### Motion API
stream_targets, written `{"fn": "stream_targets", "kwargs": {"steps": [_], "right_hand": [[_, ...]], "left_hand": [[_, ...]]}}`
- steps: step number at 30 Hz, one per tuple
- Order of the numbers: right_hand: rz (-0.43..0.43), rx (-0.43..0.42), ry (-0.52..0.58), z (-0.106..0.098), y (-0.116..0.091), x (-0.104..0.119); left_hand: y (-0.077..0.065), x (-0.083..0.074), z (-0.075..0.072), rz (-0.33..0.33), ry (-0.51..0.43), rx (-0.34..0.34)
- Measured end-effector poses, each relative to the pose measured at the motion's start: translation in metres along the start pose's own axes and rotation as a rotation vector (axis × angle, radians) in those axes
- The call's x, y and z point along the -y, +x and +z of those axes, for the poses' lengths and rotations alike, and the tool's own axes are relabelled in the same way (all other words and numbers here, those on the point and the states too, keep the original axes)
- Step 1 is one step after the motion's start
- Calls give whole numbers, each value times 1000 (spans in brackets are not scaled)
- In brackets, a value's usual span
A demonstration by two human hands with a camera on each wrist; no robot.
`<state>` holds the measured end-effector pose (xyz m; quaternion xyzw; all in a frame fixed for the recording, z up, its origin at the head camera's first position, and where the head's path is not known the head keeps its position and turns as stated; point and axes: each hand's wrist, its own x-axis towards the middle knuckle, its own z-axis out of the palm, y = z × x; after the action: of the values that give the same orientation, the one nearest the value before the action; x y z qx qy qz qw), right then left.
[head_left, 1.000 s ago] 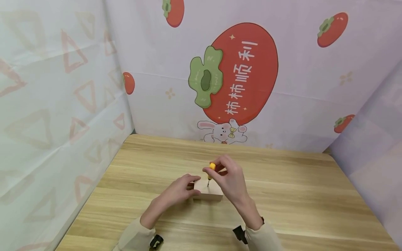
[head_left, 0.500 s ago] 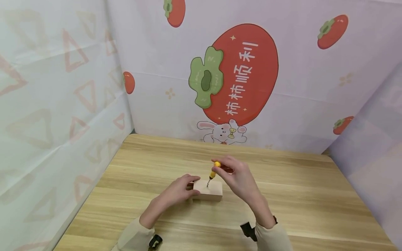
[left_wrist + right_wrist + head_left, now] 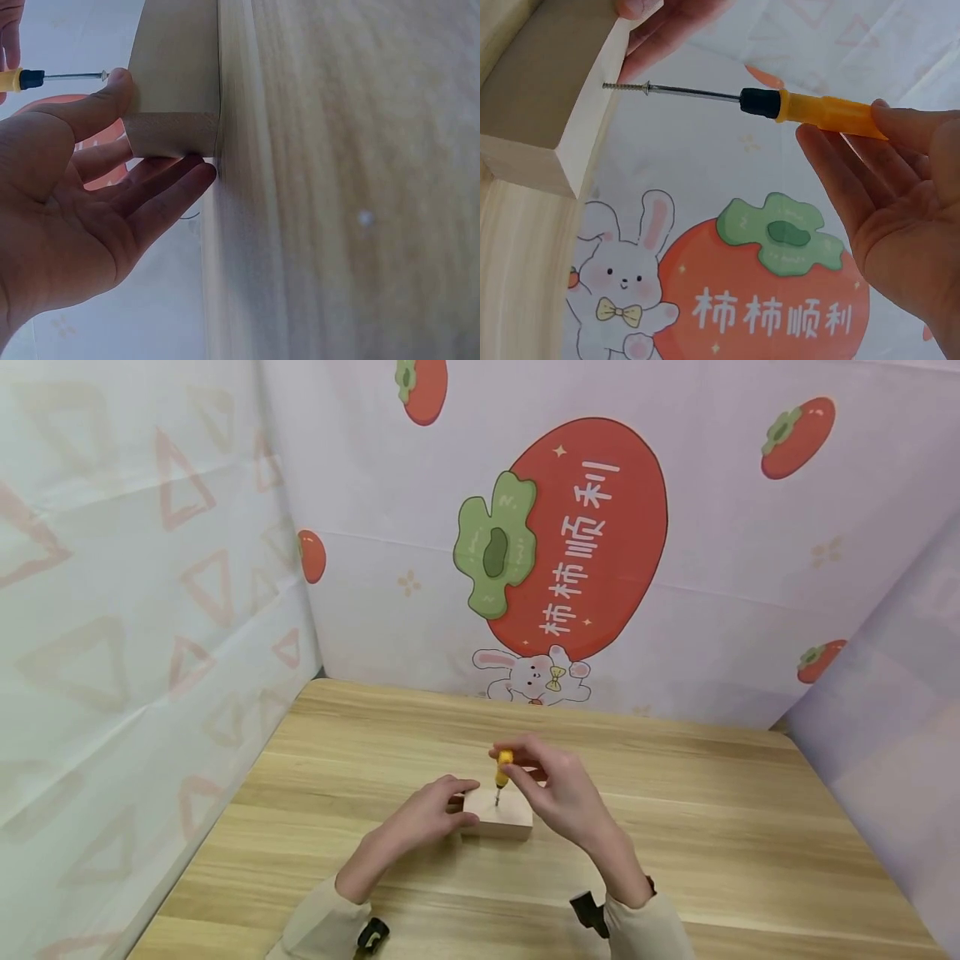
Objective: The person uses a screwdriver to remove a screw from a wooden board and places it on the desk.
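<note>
A pale wooden block (image 3: 497, 831) lies on the table in the head view. My left hand (image 3: 420, 818) grips its left end, thumb at the near edge and fingers round the end and far side. With thumb and fingertips my right hand (image 3: 570, 793) pinches the yellow handle of a screwdriver (image 3: 502, 770), held nearly upright over the block. In the right wrist view the screwdriver's tip meets the head of a screw (image 3: 626, 87). The screw's point is in the block's top face, most of its thread showing.
The wood-grain table (image 3: 712, 827) reaches back to a printed cloth (image 3: 390, 627) with persimmons and a rabbit. Another cloth wall (image 3: 135, 693) stands at the left. Black wrist devices sit at both cuffs. A small white speck (image 3: 365, 218) shows on the table.
The right hand and screwdriver handle leaned right half a second ago and have swung back left, more upright. The right fingers have shifted on the handle. The left hand and block have stayed put.
</note>
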<state>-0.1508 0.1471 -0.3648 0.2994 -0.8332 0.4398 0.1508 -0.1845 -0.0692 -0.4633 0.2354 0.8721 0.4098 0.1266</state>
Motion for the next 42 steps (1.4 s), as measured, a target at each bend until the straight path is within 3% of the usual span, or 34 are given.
{"fn": "stream_targets", "kwargs": {"steps": [3,10,13,21,33,42], "right_hand": [[-23,7,-18,2,1,-1],[-112,-160,-57,10,-2,-7],[-129,-195,-62,9,-3,-8],[-110,-155,-11,6,-4,-11],[-99,-202,-22,11,-6,-11],[-137,-61,-2,1,-2,-9]], "left_hand": [[0,1,0,-4,-5,-1],[0,-1,-1,-9,1,-3],[-1,-2,-1,-4,4,-2],[-1,0,-1,-4,22,-6],[-1,-1,0,7,21,-9],[-2,-3,-1,22,-2,-5]]}}
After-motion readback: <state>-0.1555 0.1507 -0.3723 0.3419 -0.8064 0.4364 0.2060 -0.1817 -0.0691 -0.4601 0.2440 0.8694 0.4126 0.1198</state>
